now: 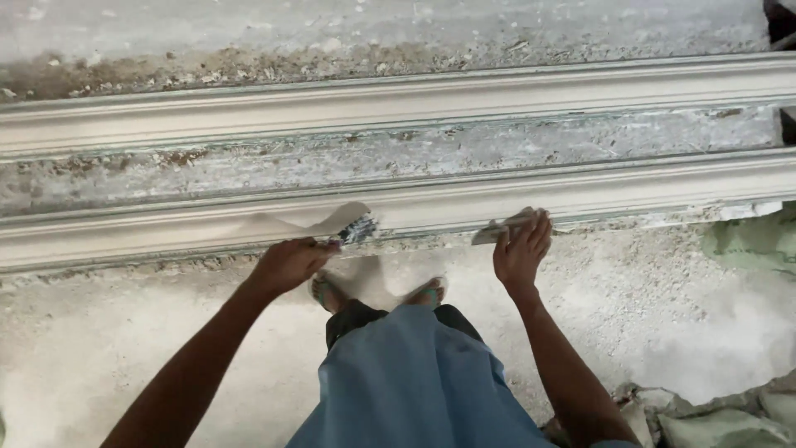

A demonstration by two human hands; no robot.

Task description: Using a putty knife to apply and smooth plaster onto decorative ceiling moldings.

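Two long pale plaster mouldings lie across the floor, a near moulding and a far moulding. My left hand grips a small plaster-caked brush whose bristles touch the near moulding's front edge, beside a wet smear of plaster. My right hand presses a flat, plaster-coated scraper against the same edge, a little to the right. I stand over the work, with my feet in sandals just below the moulding.
The concrete floor is dusted with white plaster. A strip of rough crusted plaster runs between the mouldings. Greenish sacks lie at the right, more sacks at the bottom right. A dark object sits top right.
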